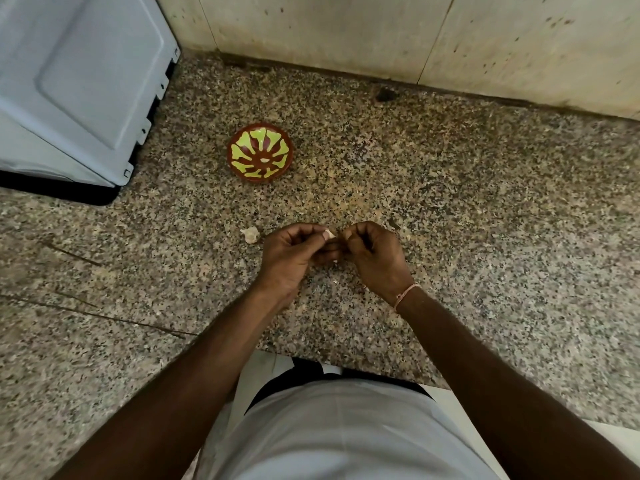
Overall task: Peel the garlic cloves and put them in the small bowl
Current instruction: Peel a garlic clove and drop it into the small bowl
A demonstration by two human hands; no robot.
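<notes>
- Peeling was the step in hand: the left hand [294,249] and right hand [372,252] met over the table [450,202], each grip pinched on one garlic clove [329,234].
- The small bowl [260,153] stood well beyond, one pale piece inside.
- Judged next: strip the remaining skin, then carry the clove to the bowl.

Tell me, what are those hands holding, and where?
A garlic clove, pinched at its ends between the fingertips of the left hand and right hand.
</notes>
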